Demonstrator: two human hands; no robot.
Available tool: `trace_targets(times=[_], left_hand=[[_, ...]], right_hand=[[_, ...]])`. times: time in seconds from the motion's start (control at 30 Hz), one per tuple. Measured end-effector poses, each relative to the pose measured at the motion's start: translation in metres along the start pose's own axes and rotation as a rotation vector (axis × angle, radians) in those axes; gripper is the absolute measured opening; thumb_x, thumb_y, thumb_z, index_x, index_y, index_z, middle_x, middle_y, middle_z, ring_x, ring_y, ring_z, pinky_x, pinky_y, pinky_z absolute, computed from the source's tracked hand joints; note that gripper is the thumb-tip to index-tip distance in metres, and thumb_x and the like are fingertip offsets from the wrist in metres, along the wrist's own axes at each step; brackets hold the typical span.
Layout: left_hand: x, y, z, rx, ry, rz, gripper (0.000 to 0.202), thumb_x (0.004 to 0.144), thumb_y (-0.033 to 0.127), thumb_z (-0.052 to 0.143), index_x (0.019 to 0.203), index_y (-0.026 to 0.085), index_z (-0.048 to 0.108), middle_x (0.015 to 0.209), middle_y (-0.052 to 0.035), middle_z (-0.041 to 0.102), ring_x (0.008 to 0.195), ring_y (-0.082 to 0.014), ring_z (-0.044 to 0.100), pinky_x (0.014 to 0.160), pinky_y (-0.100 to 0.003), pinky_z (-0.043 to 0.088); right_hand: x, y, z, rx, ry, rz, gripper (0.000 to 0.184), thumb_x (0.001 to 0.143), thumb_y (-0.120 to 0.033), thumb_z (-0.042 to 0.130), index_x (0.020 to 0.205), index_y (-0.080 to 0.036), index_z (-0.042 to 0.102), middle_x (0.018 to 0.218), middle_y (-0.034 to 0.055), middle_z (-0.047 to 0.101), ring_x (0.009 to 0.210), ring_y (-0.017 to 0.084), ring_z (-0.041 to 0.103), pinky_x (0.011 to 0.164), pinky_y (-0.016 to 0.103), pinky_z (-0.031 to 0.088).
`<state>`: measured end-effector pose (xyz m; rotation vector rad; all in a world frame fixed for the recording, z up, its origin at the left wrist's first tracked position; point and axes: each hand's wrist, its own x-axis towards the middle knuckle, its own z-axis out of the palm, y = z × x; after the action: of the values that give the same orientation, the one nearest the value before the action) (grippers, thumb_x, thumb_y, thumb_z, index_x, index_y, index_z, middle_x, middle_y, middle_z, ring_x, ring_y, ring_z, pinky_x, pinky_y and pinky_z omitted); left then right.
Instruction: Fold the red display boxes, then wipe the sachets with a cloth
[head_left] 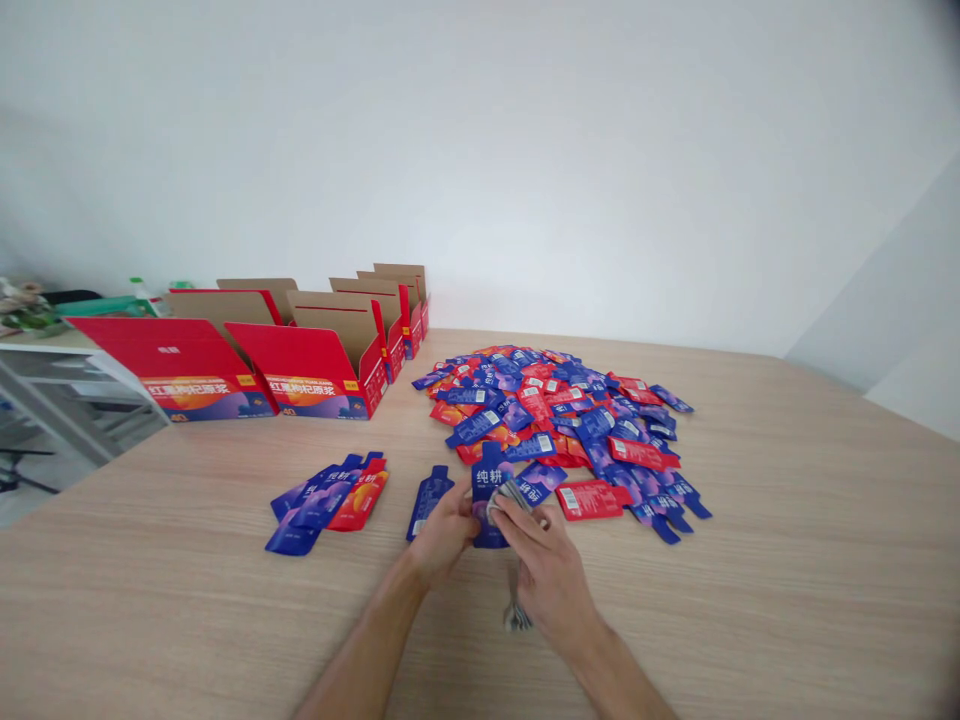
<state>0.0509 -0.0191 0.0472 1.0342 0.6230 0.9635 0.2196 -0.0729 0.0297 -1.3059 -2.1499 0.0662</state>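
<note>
My left hand (442,542) pinches a blue pouch (486,492) by its left edge, holding it upright with its white lettering facing me. My right hand (551,572) grips a grey striped cloth (517,614) and presses part of it against the pouch's front. The cloth's lower end hangs below that hand. Just beyond my left hand lies another blue pouch (429,500), partly covered by the fingers. A red pouch (591,500) rests to the right of my right hand, at the near edge of a large heap of blue and red pouches (536,400).
To the left, several blue and red pouches (324,505) overlap in a small group on the wooden table (787,560). Behind them stand red cartons (304,370) with raised flaps, near the white wall (570,180). A shelf unit (60,365) is past the table's left edge.
</note>
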Motion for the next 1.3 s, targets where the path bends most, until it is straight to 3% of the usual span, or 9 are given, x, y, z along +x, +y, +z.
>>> trace_targets(times=[0.13,0.33,0.47,0.57,0.83,1.0,1.1,1.17,1.3], left_hand=[[0.001,-0.005,0.000,0.038,-0.072,0.008,0.083,0.055,0.001,0.051,0.135,0.022,0.055,0.106,-0.0074,0.072,0.091,-0.0230,0.067,0.077,-0.031,0.050],[0.001,-0.007,-0.002,-0.013,-0.084,-0.107,0.088,0.051,0.001,0.051,0.136,0.023,0.054,0.097,-0.0060,0.073,0.058,-0.0134,0.061,0.051,-0.021,0.042],[0.002,-0.002,0.002,0.018,-0.087,-0.041,0.086,0.049,0.000,0.049,0.131,0.023,0.059,0.101,-0.0074,0.072,0.078,-0.0206,0.066,0.061,-0.025,0.048],[0.001,-0.002,0.005,0.087,-0.151,-0.005,0.080,0.049,0.000,0.047,0.124,0.021,0.064,0.106,-0.0075,0.071,0.095,-0.0247,0.064,0.073,-0.030,0.051],[0.002,-0.016,0.001,0.115,-0.219,-0.049,0.073,0.051,0.001,0.046,0.119,0.020,0.065,0.101,-0.0050,0.070,0.093,-0.0223,0.063,0.072,-0.027,0.048],[0.007,-0.017,-0.004,0.152,0.008,-0.020,0.063,0.054,0.001,0.051,0.113,0.018,0.065,0.100,-0.0043,0.069,0.088,-0.0193,0.062,0.076,-0.027,0.047],[0.008,-0.017,-0.003,0.081,0.213,-0.045,0.056,0.062,0.007,0.059,0.116,0.019,0.059,0.089,-0.0020,0.068,0.074,-0.0152,0.061,0.063,-0.023,0.046],[0.007,-0.015,0.000,-0.025,0.308,-0.091,0.052,0.072,0.021,0.065,0.122,0.023,0.051,0.079,0.0010,0.064,0.062,-0.0126,0.058,0.052,-0.020,0.042],[0.002,-0.006,0.007,-0.302,0.235,-0.142,0.046,0.083,0.052,0.059,0.120,0.028,0.046,0.081,0.0012,0.059,0.056,-0.0114,0.055,0.038,-0.017,0.030]], right_hand=[[0.004,0.005,-0.001,-0.001,-0.028,0.007,0.087,0.059,0.008,0.040,0.138,-0.027,0.053,0.145,-0.0012,0.050,0.119,0.023,0.052,0.097,0.040,0.045],[0.001,0.016,-0.005,-0.046,0.028,0.069,0.086,0.063,0.008,0.038,0.141,-0.027,0.049,0.148,-0.0001,0.047,0.116,0.024,0.053,0.097,0.044,0.044],[0.001,0.010,-0.008,-0.043,-0.046,-0.014,0.083,0.064,0.007,0.041,0.138,-0.028,0.053,0.146,-0.0020,0.049,0.118,0.024,0.052,0.097,0.041,0.045],[0.002,0.011,-0.008,-0.060,-0.053,0.021,0.082,0.062,0.008,0.040,0.135,-0.027,0.057,0.145,-0.0033,0.050,0.117,0.025,0.052,0.097,0.041,0.045],[0.000,0.029,-0.008,-0.034,0.053,0.151,0.078,0.070,0.008,0.036,0.137,-0.027,0.054,0.144,-0.0014,0.051,0.113,0.024,0.053,0.096,0.046,0.047],[0.003,0.025,-0.006,0.188,0.234,0.285,0.047,0.091,-0.010,0.040,0.133,-0.024,0.058,0.139,0.0068,0.056,0.123,0.024,0.052,0.104,0.049,0.043],[0.005,0.018,-0.006,0.381,0.279,0.414,0.037,0.095,-0.029,0.048,0.129,-0.024,0.061,0.134,0.0078,0.060,0.128,0.024,0.051,0.111,0.048,0.037],[0.005,0.013,-0.007,0.552,0.305,0.523,0.038,0.092,-0.038,0.055,0.126,-0.024,0.063,0.133,0.0073,0.061,0.127,0.026,0.052,0.112,0.047,0.036],[0.008,0.002,-0.010,1.112,0.340,0.768,0.052,0.082,-0.049,0.068,0.128,-0.023,0.061,0.116,0.0077,0.071,0.108,0.028,0.066,0.096,0.046,0.051]])
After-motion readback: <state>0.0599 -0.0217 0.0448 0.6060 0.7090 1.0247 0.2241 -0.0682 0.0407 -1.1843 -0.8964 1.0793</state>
